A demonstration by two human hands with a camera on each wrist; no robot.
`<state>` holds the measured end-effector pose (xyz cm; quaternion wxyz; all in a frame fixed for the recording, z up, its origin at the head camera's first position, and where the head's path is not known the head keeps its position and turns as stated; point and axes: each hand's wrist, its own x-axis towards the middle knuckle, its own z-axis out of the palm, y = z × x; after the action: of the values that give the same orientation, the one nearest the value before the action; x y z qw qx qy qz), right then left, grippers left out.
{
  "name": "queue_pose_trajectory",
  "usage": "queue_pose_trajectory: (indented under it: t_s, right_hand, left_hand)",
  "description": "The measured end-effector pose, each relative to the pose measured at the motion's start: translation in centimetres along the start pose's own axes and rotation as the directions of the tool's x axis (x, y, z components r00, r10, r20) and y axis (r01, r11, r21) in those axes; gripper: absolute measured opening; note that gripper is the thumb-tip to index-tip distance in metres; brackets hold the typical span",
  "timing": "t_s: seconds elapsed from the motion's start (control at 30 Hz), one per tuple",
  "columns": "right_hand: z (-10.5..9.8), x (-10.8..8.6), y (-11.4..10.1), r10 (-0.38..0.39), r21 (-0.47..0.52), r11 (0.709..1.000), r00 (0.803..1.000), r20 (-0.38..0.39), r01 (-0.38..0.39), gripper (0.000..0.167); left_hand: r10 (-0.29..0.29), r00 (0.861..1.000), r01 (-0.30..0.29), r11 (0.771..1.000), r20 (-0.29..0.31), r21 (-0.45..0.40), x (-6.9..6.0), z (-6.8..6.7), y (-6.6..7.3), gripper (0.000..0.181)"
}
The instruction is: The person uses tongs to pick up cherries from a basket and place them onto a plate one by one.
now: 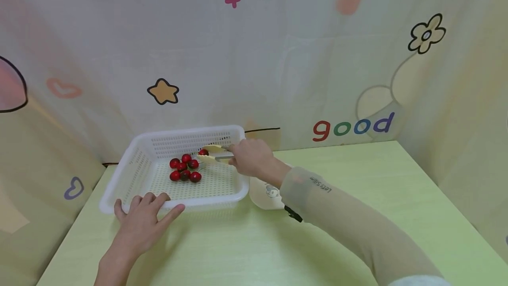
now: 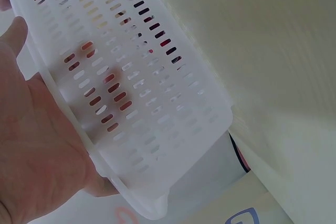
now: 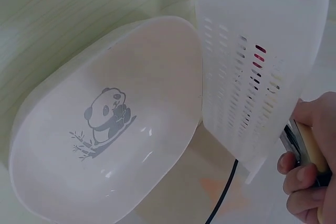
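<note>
A white perforated plastic basket [image 1: 222, 197] stands on the table, with several red cherries [image 1: 181, 167] lying on its floor. My right hand [image 1: 254, 157] reaches over the basket's right side and grips tongs [image 1: 224, 158] with cream tips and metal arms. Between the two tips, at the back of the group, sits one cherry [image 1: 203, 152]; whether they touch it I cannot tell. My left hand [image 1: 144, 220] holds the basket's near rim at the left, fingers hooked over it. In the left wrist view, those fingers show dimly through the slots.
A white bowl [image 3: 147, 72] with a panda print stands against the basket's right side, partly behind my right wrist in the head view. The light green table [image 1: 357, 180] meets a printed curtain [image 1: 254, 56] at the back and sides.
</note>
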<state>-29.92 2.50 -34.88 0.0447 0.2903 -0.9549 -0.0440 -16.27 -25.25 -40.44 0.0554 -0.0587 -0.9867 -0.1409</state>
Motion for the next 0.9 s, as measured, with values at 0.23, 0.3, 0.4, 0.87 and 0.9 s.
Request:
queue_pose_trajectory:
  t_s: [0.23,0.3,0.4,0.87,0.9]
  right_hand:
    - [-0.4,-0.5,0.5,-0.016,0.009,1.000,0.999,-0.036,0.016,0.040]
    - [-0.4,-0.7,0.7,-0.022,0.021,1.000,0.999,-0.049,0.023,0.041]
    - [-0.5,-1.0,0.9,-0.026,0.041,0.999,0.998,-0.066,0.028,0.044]
    - [-0.6,-2.9,2.1,-0.043,0.132,0.989,0.988,-0.145,0.063,0.046]
    - [-0.6,-3.1,2.1,-0.042,0.138,0.989,0.988,-0.147,0.062,0.046]
  left_hand:
    - [0.000,1.000,0.000,1.000,-0.003,0.004,0.0,-0.1,-0.1,0.065]
    - [0.000,1.000,0.000,1.000,-0.003,0.002,0.0,-0.1,-0.1,0.064]
    - [0.000,1.000,0.000,1.000,-0.005,0.002,0.0,0.0,-0.1,0.064]
    - [0.003,1.000,-0.003,1.000,-0.019,0.003,0.2,0.1,-0.1,0.065]
    - [0.003,1.000,-0.003,1.000,-0.021,0.003,0.2,0.1,-0.1,0.064]
